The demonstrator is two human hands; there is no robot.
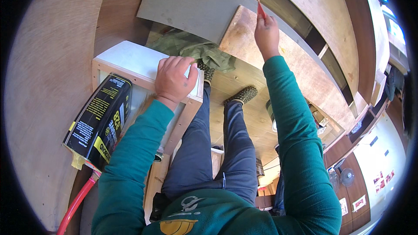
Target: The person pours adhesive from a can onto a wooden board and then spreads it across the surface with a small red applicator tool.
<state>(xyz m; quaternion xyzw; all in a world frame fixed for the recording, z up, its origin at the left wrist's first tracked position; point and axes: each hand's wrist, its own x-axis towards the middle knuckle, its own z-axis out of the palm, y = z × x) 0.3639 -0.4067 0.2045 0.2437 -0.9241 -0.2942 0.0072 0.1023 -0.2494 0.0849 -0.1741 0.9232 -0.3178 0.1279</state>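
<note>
My left hand (pixel 175 78) lies over the front corner of a white-topped wooden box (pixel 133 58), its fingers extended across the top and its thumb apart. Raised at the upper right, my right hand (pixel 266 35) is closed around a thin, flat red piece (pixel 260 9) that narrows to a point. Its exact kind is unclear. Beneath that hand is a long bare wood panel (pixel 278 54), which overlaps a grey sheet (pixel 187 6). Against the box, beside my left forearm, leans a black rectangular can (pixel 102 117) with yellow print.
A crumpled green cloth (pixel 196 48) lies on the floor beyond my feet. Curved wood panels (pixel 322 8) stand along the far right. A red hose-like tube (pixel 76 204) runs at the lower left, and a fan (pixel 347 176) stands farther off on the right.
</note>
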